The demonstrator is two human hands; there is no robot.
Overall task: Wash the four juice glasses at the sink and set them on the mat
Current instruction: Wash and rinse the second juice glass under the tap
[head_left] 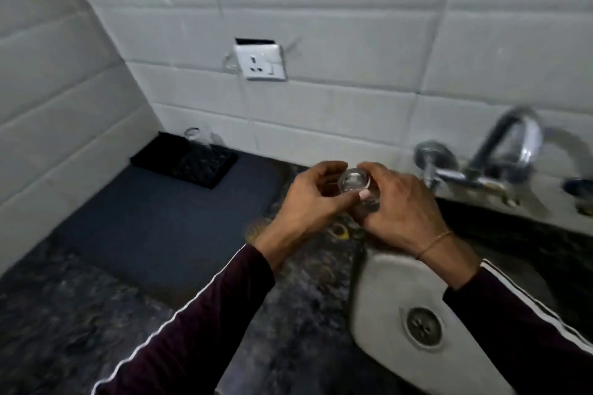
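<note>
A small clear juice glass point(355, 183) is held between both hands above the counter, just left of the sink, its round end turned toward me. My left hand point(308, 202) grips it from the left and my right hand point(401, 205) wraps it from the right. The dark blue-grey mat point(167, 221) lies on the counter to the left. At its far corner a black tray point(205, 167) holds clear glasses point(200, 138), too blurred to count. The white sink point(385, 292) with its drain point(423, 325) is at the lower right.
A chrome tap point(507, 151) juts from the wall above the sink, blurred. A white wall socket point(261, 61) sits on the tiled wall behind. The dark speckled stone counter point(64, 314) runs along the front. The tiled left wall point(48, 112) closes in beside the mat.
</note>
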